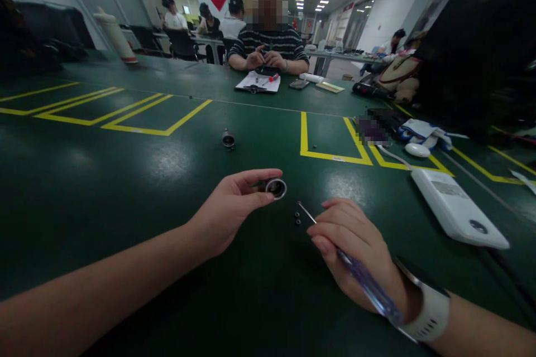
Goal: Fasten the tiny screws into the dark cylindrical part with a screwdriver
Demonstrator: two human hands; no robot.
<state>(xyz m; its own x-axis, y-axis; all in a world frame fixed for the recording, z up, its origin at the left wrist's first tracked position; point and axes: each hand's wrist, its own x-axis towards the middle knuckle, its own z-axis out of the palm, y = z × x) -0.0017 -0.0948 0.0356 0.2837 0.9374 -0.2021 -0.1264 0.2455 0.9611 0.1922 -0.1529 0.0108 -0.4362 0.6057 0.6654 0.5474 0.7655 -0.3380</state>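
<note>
Between the thumb and fingers of my left hand (232,201) is a small round metal cup-shaped part (276,188), its hollow side facing me. My right hand (355,245) grips a screwdriver (366,284) with a clear bluish-purple handle. Its thin shaft points up and left, and a tiny dark piece sits at the tip, too small to name. Just below that tip, two small dark nut-like pieces (297,218) lie on the green table (176,301). Farther off, a similar metal part (228,139) stands by itself.
Yellow tape outlines (337,158) mark the table. At right lie a white power bank-like device (458,206) with a cable, a white oval case (417,149) and a cloth (425,133). Across the table, a person in a striped shirt (268,44) sits behind a clipboard (257,82).
</note>
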